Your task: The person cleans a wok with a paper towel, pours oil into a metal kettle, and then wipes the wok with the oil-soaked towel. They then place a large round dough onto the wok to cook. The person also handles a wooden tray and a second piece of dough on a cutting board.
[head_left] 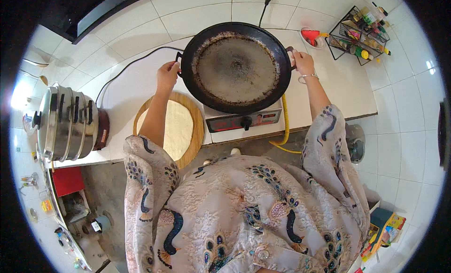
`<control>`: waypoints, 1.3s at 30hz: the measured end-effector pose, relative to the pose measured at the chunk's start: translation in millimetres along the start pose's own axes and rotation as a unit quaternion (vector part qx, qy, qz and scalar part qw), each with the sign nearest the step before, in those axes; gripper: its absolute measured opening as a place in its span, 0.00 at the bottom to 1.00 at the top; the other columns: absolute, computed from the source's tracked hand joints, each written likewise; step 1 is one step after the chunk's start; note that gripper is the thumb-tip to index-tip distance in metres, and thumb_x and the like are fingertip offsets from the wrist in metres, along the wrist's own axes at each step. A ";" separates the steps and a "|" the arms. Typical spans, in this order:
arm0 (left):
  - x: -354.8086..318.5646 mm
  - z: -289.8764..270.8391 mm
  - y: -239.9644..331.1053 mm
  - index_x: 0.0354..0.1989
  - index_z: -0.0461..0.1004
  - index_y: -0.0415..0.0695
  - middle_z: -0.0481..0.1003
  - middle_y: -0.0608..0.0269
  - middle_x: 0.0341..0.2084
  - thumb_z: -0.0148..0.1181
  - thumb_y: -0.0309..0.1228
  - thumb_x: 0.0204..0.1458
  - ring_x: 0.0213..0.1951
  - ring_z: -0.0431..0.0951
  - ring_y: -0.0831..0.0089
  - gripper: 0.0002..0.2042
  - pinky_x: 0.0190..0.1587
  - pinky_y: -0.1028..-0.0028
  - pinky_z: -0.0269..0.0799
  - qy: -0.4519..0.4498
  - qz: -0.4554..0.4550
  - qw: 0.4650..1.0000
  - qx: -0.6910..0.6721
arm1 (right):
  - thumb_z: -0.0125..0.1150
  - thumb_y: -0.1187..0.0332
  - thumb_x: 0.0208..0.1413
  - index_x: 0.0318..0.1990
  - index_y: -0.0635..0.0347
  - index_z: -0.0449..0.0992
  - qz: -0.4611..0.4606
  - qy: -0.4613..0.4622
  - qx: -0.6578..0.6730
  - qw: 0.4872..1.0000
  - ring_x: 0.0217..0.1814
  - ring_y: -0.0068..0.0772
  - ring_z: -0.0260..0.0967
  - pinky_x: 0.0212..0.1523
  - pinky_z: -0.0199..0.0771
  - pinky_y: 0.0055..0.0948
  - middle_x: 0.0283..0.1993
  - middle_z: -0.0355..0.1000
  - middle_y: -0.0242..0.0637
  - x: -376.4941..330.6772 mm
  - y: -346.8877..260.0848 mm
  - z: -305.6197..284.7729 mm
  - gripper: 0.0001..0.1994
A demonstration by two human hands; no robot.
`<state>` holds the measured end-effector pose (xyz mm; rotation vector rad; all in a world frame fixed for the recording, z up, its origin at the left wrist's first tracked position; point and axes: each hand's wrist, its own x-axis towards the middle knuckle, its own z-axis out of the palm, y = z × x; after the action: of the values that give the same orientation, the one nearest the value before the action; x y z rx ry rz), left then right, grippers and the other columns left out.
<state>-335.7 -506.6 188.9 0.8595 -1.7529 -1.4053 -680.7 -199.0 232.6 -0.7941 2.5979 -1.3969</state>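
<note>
Both hands are gripping a wide, round black pan (236, 66), one at each side handle. Left hand (167, 75) is curled shut around the left handle; right hand (303, 61) is curled shut around the right handle, a bangle (307, 77) sitting on that wrist. The pan is resting on an electric hotplate (244, 120) at the middle of the white tiled worktop (338, 92), toward its front edge; its inner surface is looking dry and browned. A black cord is running from the hotplate's left side across the worktop toward the back wall. Just left of the hotplate, a rolled flat dough round (177, 129) is lying on a round wooden board (196, 132), partly under the left forearm. At the worktop's left end a stacked metal steamer (66, 123) is standing. At the back right corner a black wire rack (359, 33) is holding small bottles, with a small bowl (312, 37) beside it
</note>
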 end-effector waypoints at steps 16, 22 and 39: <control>36.0 -5.1 11.8 0.26 0.75 0.33 0.72 0.57 0.15 0.53 0.30 0.45 0.19 0.71 0.72 0.11 0.23 0.72 0.65 0.057 0.105 0.983 0.138 | 0.45 0.63 0.53 0.20 0.66 0.69 -0.140 0.071 -0.109 0.982 0.25 0.52 0.66 0.30 0.64 0.44 0.21 0.67 0.52 -3.9 2.1 13.5 0.16; 27.3 -0.1 -10.9 0.28 0.75 0.33 0.72 0.58 0.15 0.52 0.30 0.46 0.19 0.71 0.73 0.11 0.23 0.73 0.65 0.072 0.091 0.982 0.147 | 0.45 0.62 0.52 0.20 0.66 0.69 -0.070 0.055 -0.065 0.994 0.26 0.51 0.67 0.31 0.66 0.43 0.22 0.68 0.52 -23.3 0.6 16.5 0.16; 28.6 8.0 -9.4 0.28 0.75 0.34 0.73 0.52 0.17 0.52 0.31 0.44 0.21 0.74 0.66 0.11 0.25 0.70 0.67 0.062 0.093 0.979 0.173 | 0.46 0.61 0.52 0.22 0.65 0.70 -0.078 0.097 -0.163 0.979 0.33 0.53 0.68 0.36 0.66 0.43 0.27 0.70 0.52 -8.7 14.3 19.3 0.16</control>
<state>-356.8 -528.4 182.1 0.9133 -1.9550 -0.9217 -672.9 -203.0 208.6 -0.9649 3.0271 -1.1471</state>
